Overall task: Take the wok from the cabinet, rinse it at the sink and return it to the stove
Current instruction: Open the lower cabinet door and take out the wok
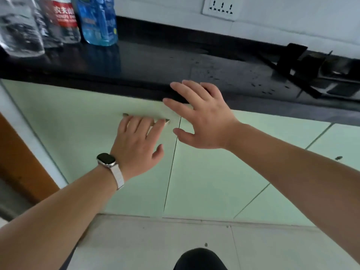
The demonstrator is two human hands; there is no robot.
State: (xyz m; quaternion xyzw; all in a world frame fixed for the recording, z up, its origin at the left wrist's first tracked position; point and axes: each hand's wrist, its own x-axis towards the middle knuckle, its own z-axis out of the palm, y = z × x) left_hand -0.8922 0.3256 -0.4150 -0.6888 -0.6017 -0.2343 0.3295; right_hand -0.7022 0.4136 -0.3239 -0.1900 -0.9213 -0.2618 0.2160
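Observation:
Pale green cabinet doors (68, 133) run under a black countertop (155, 71), and both doors in front of me are closed. My left hand (138, 143), with a watch on the wrist, has its fingers hooked over the metal bar handle (167, 121) of the left door. My right hand (200, 115) hovers open with fingers spread, just right of the gap between the two doors, near the countertop edge. The stove (321, 75) shows at the far right on the counter. No wok is visible.
Several plastic bottles (64, 20), one with a red label and one blue (99, 22), stand at the counter's back left. A wall socket (222, 7) sits above the counter. White floor tiles (155, 244) lie below, and a brown panel (17, 152) is at the left.

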